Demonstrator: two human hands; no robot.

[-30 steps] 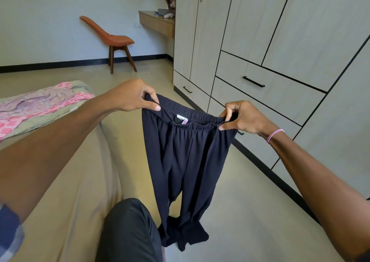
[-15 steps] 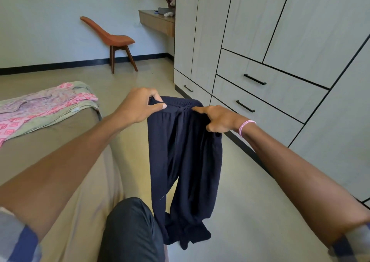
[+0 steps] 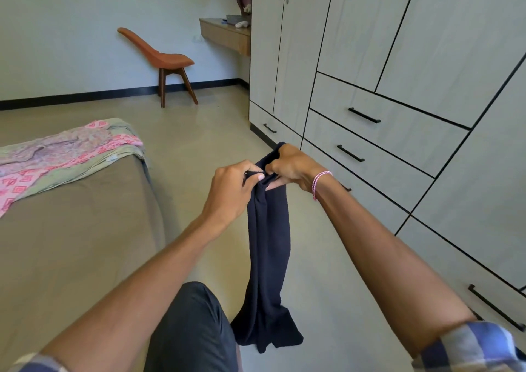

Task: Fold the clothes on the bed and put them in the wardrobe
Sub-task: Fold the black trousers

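A pair of dark navy trousers (image 3: 269, 246) hangs in front of me, folded lengthwise so one leg lies over the other. My left hand (image 3: 232, 192) pinches the waistband at its near side. My right hand (image 3: 293, 165), with a pink thread band at the wrist, grips the waistband right beside it, the two hands touching. The trouser hems hang just above the floor by my knee. The bed (image 3: 79, 229) lies to the left, with pink patterned clothes (image 3: 57, 158) on its far end. The wardrobe (image 3: 398, 58) fills the right side, all doors and drawers closed.
An orange chair (image 3: 165, 58) stands by the far wall, and a wooden shelf (image 3: 225, 34) juts out beside the wardrobe. Beige floor (image 3: 213, 132) runs between bed and wardrobe. My dark-trousered knee (image 3: 190, 323) is at the bottom centre.
My hands have come together, bringing the two ends of the waistband side by side, so the spread trousers now hang as one narrow doubled strip.
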